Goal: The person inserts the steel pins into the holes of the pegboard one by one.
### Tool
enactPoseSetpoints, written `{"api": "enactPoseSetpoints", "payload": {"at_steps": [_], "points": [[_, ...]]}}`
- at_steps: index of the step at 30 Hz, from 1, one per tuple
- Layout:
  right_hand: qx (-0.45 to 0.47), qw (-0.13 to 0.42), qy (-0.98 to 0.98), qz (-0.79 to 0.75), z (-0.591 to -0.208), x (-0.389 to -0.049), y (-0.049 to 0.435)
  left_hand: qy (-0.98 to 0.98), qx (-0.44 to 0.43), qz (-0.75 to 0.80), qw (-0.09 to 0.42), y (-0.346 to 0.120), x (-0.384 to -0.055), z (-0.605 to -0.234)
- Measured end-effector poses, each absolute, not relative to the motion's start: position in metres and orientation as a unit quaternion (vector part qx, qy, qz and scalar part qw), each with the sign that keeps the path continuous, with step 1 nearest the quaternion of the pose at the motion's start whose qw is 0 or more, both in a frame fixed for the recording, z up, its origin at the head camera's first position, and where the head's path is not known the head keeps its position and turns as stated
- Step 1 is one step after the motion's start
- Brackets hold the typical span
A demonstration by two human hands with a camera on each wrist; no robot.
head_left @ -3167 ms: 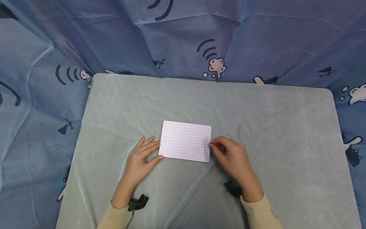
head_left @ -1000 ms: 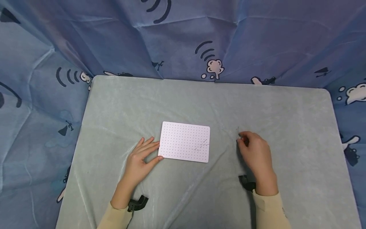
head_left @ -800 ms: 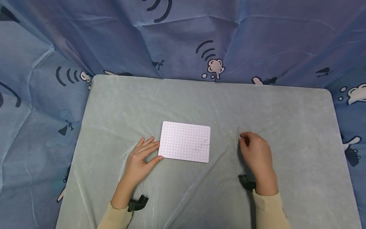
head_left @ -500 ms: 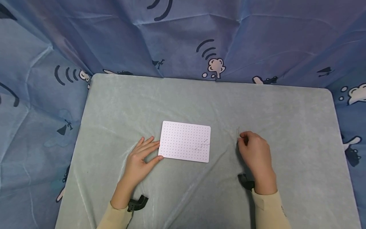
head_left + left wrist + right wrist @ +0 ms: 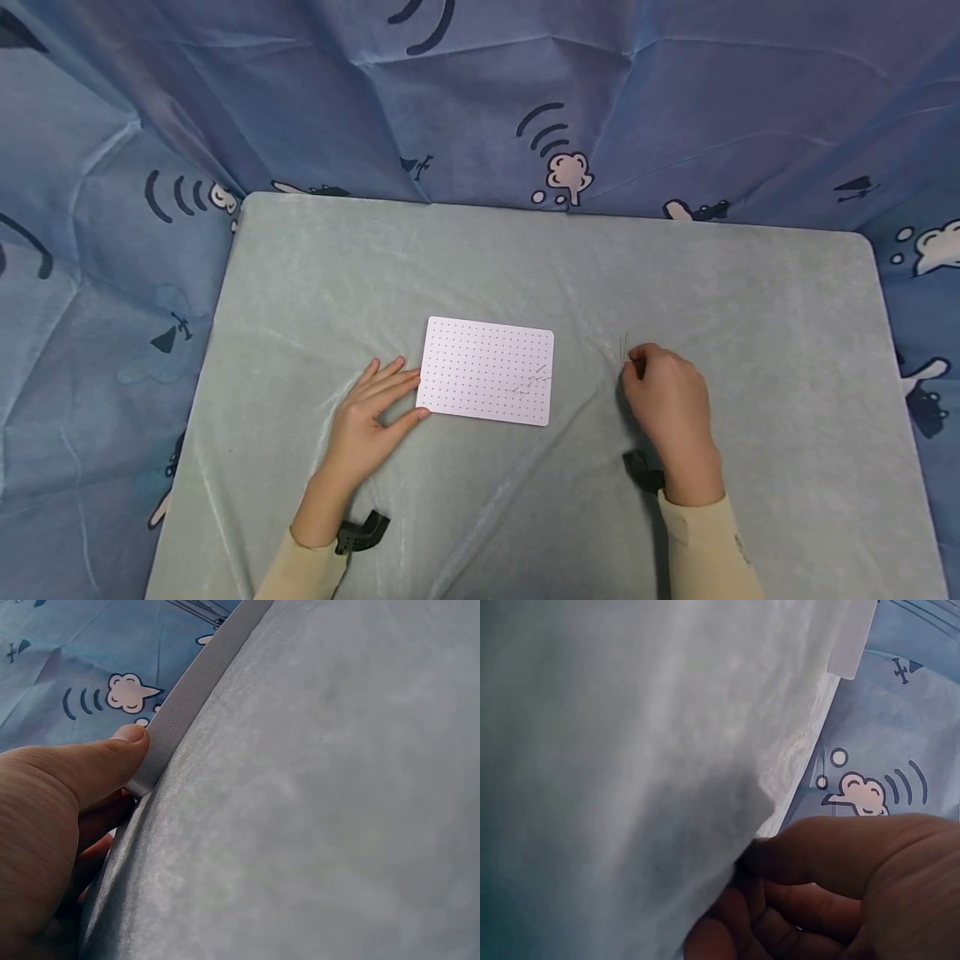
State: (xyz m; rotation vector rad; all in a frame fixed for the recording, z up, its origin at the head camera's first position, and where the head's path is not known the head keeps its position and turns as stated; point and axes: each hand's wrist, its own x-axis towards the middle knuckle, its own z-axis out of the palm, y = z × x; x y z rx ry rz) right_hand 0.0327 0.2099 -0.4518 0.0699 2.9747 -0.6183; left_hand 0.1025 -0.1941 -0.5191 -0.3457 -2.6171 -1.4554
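"From the head?"
"White dotted board (image 5: 480, 367) flat on the cloth-covered worktop (image 5: 750, 317), left hand (image 5: 367, 421) touching its left edge, fingers extended; right hand (image 5: 667, 400) beside thin metal sticks (image 5: 624, 347), right of the board."
"Left wrist?"
"Thumb (image 5: 112, 759) on the board's edge, hand unclenched."
"Right wrist?"
"Thumb and fingers bent together (whether they pinch a stick, I can't tell)."

Right hand (image 5: 667, 396), earlier at the right edge of the white, rectangular, dotted board (image 5: 480, 367), is now well apart from it, fingertips at the thin, straight, metallic pins (image 5: 626, 345).
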Motion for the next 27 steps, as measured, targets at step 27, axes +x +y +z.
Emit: {"api": "enactPoseSetpoints", "payload": {"at_steps": [27], "points": [[0.005, 0.002, 0.983, -0.183, -0.4551, 0.0376, 0.2071, -0.870, -0.111, -0.477, 0.061, -0.1933, 0.1021, -0.5163]]}}
